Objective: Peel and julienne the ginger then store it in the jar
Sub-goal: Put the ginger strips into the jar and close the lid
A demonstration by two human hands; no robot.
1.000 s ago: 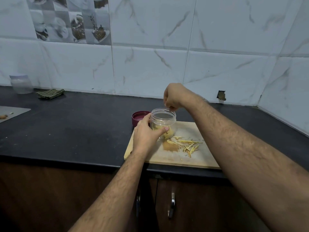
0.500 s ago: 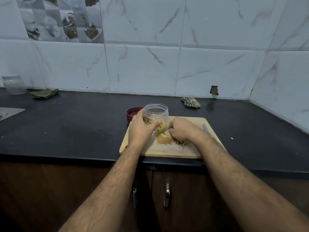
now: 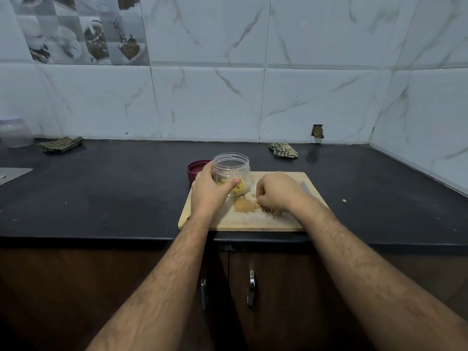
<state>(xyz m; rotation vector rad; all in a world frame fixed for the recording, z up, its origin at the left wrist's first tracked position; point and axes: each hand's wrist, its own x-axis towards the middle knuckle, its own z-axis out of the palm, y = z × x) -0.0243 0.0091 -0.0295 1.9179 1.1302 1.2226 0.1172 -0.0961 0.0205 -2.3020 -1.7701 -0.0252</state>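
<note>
A clear plastic jar (image 3: 231, 168) stands open on the wooden cutting board (image 3: 228, 221), with yellow ginger strips in its bottom. My left hand (image 3: 209, 191) grips the jar from the left side. My right hand (image 3: 276, 192) lies on the board just right of the jar, fingers curled down over loose ginger strips (image 3: 272, 211), most of them hidden under the hand. A brown damp patch (image 3: 244, 205) marks the board between my hands. The jar's maroon lid (image 3: 196, 168) lies on the counter behind my left hand. A knife tip (image 3: 305, 186) shows behind my right wrist.
The black counter (image 3: 114, 193) runs to a tiled wall. Folded checked cloths lie at the back left (image 3: 60, 144) and back right (image 3: 283, 149). A clear container (image 3: 15, 133) stands far left beside a metal sheet (image 3: 14, 173). Cabinet handles (image 3: 250, 287) hang below.
My right hand came down from above the jar's mouth to the board and closed over the remaining ginger strips. My left hand kept its hold on the jar.
</note>
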